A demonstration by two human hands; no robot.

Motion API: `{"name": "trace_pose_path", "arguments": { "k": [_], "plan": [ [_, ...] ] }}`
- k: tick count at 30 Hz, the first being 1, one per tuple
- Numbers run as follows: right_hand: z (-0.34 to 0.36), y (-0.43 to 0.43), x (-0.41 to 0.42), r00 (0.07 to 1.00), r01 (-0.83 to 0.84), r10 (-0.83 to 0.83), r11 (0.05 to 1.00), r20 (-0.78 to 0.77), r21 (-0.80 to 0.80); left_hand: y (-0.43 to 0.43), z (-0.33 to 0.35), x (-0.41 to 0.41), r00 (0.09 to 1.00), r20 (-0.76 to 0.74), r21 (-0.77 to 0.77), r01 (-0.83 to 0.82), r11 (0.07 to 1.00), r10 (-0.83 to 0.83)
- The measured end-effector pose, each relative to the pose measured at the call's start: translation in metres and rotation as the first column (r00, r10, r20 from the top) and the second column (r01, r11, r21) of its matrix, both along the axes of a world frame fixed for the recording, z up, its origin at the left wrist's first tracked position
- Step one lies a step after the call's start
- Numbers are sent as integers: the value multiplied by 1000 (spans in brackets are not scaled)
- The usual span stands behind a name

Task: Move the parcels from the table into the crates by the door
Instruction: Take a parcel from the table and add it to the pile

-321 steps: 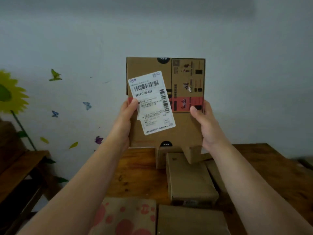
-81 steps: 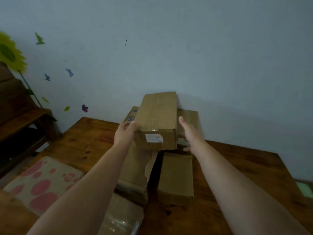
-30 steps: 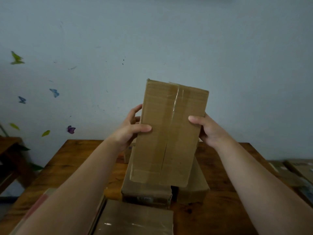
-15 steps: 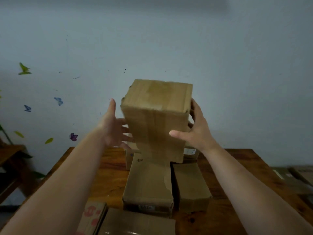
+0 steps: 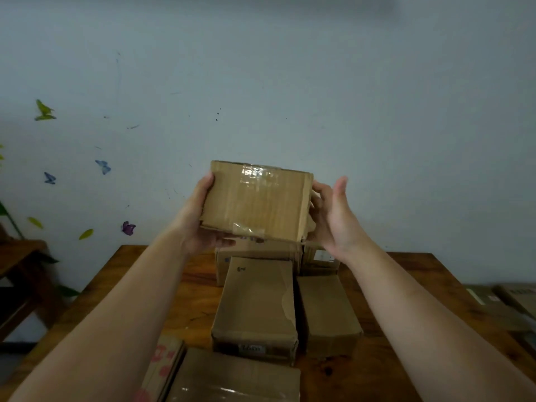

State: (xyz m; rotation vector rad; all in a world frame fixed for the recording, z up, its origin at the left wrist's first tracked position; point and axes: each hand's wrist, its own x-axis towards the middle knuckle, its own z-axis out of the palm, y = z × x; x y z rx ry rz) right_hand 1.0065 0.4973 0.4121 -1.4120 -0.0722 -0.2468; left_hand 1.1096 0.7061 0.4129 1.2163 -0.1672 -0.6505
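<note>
while the fingers (image 5: pixel 223 242) of the left hand (image 5: pixel 200 227) curl under the bottom edge of the held parcel (image 5: pixel 255 201), its thumb lying up the left side, the fingers (image 5: pixel 317 198) of the right hand (image 5: pixel 333 219) bend against the right end, with that thumb standing free of the cardboard. the left hand grips from below and the right hand mostly steadies the box.

the held parcel is a plain brown box with clear tape (image 5: pixel 255 172) across its top edge. it is up in the air in front of a pale wall (image 5: pixel 290 82), above the far end of a wooden table (image 5: pixel 406 285). beneath it more parcels (image 5: pixel 255 300) lie side by side on the table, and another box (image 5: pixel 232 378) sits nearest the viewer. neither the crates nor the door are in view.

the step appears to be carrying this one away. to do it well, the right thumb should probably close onto the front face so both hands share the weight. the parcel should be kept level and should clear the ones below before any turn toward the crates. its lower right corner looks ragged, so squeezing there seems unwise.
</note>
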Motion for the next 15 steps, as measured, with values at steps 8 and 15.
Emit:
{"name": "trace_pose_path", "arguments": {
  "k": [8, 15],
  "plan": [
    [-9, 10, 4, 984, 176, -176, 984, -11, 25, 6, -1, 1, 986, -30, 20, -163, 986, 164],
    [-28, 13, -2, 978, 177, -192, 972, 86, 153, 16, 9, -1, 995, 101, 168, -9, 986, -8]
  ]
}}
